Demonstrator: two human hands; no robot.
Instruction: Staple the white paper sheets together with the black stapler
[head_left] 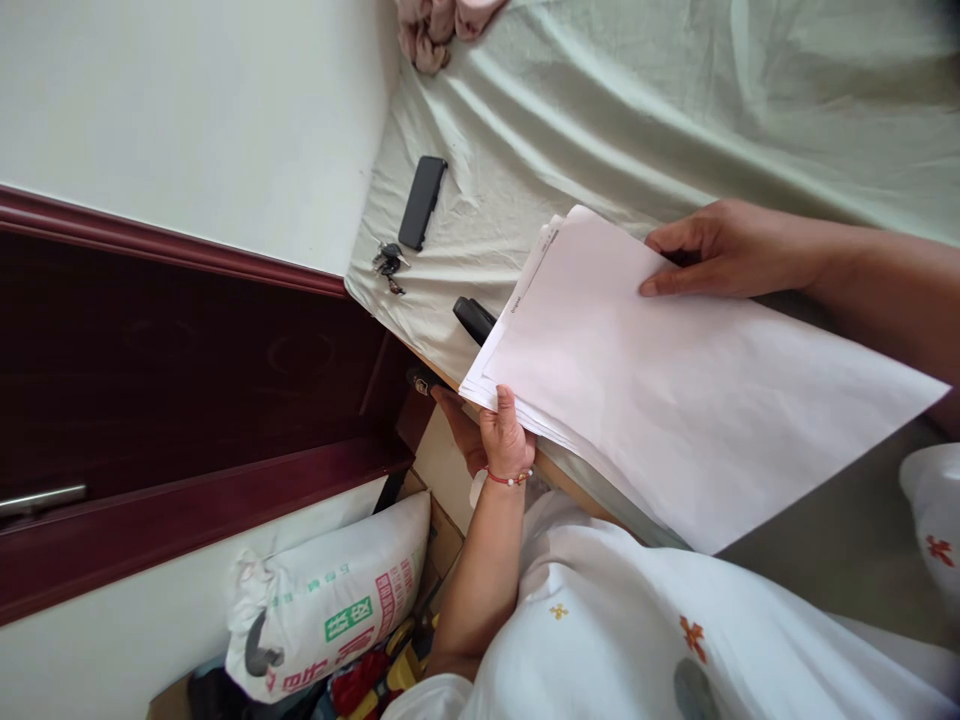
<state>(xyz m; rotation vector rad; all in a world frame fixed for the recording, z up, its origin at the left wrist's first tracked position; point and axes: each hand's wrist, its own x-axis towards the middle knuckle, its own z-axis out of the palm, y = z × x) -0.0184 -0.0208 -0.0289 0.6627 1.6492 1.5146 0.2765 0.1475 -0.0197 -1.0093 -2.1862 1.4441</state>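
A stack of white papers (pixel 675 400) hangs over the edge of a bed covered with a pale green sheet (pixel 675 100). My left hand (pixel 499 435), with a red bead bracelet at the wrist, pinches the stack's near corner, thumb on top and fingers beneath. At the opposite edge, my right hand (pixel 712 250) grips the top sheet, thumb on the paper and fingers curled behind it. A black object (pixel 474 318) lies on the bed, partly hidden under the papers.
A black phone-like bar (pixel 422 200) and a bunch of keys (pixel 388 262) lie on the sheet near the wall. Pink cloth (pixel 442 25) is bunched at the bed's far end. A dark red door (pixel 187 380) and a printed white sack (pixel 330 600) stand beside the bed.
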